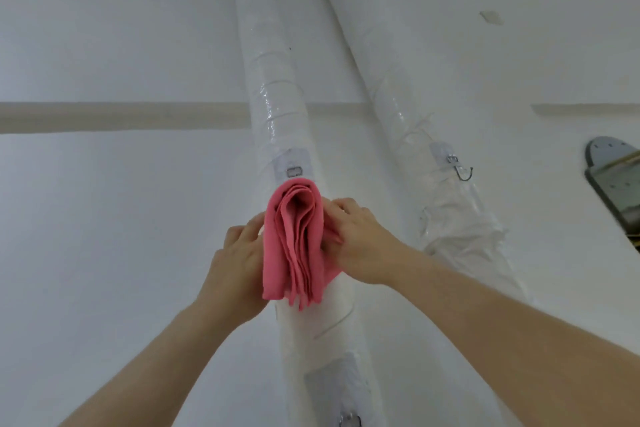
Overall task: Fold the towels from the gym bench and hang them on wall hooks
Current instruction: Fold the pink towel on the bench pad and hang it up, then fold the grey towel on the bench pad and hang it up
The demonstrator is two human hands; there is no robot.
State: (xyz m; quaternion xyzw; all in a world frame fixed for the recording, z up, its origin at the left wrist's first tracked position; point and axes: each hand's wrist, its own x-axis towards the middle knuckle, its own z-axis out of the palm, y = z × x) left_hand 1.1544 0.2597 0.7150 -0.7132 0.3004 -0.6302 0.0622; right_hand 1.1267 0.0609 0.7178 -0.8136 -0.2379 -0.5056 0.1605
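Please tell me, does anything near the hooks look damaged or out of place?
Yes. On the right pipe, the white wrapping below the empty hook is loose and crumpled, unlike the tight wrapping higher up. The pink towel, gripped by the left hand and the right hand, looks neatly folded.

No writing, label, brand or number can be read anywhere; the pink towel (294, 239) shows no legible tag, and the clear hook pad (292, 162) above it is too blurred to tell any print
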